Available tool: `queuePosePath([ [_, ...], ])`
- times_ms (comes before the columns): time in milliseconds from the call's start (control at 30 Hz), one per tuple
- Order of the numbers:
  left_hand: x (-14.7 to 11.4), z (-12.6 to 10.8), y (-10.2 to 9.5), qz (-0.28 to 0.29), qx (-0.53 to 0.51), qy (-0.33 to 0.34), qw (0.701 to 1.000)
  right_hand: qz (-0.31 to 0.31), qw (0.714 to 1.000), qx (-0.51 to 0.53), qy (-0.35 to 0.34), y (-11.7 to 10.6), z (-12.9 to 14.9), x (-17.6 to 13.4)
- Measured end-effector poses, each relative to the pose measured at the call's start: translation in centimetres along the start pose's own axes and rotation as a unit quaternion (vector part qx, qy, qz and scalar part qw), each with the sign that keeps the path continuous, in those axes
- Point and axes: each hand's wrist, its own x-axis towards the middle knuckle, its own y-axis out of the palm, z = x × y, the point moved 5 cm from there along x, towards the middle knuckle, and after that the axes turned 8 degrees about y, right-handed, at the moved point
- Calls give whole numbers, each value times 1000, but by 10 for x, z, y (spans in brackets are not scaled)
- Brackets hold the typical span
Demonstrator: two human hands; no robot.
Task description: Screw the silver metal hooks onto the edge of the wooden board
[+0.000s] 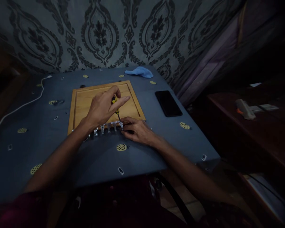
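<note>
A wooden board (pixel 104 91) with a raised frame lies on the cloth-covered table (pixel 144 158). Along its near edge runs a shiny metal hook rail (pixel 109 127), its several hooks pointing towards me. My left hand (pixel 99 106) is over the board, its fingers round the yellow and black handle of a screwdriver (pixel 117 110). The shaft slants down to the right end of the rail, where the tip is too small to make out clearly. At that same end, the fingers of my right hand (pixel 139 131) pinch the rail. My left wrist hides part of its left side.
A black phone (pixel 168 103) lies right of the board, and a blue cloth (pixel 139 72) is at the back near the patterned wall. A white cable (pixel 41 93) crosses the left side. Beyond the right edge, a glue gun (pixel 244 109) rests on a dark red surface.
</note>
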Motion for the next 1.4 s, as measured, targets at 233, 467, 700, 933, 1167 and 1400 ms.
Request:
queuePosePath([
  [233,-5,-11,-1,59,23,29,998,1,1000,2,0,1,-1,0],
  [467,-1,-22,2,168,29,64,983,0,1000,9,1,0,0,1],
  [700,-3,-19,15,33,-253,-1,967,-3,1000,8,-3,0,-1,1],
  [933,3,-8,41,-35,-442,-112,889,-6,1000,16,-9,1,-2,1],
  [1167,13,-8,45,93,-512,-89,849,-8,1000,20,-5,2,-3,1],
  [1400,5,-6,36,-54,-415,-99,903,-7,1000,20,-3,1,-3,1],
])
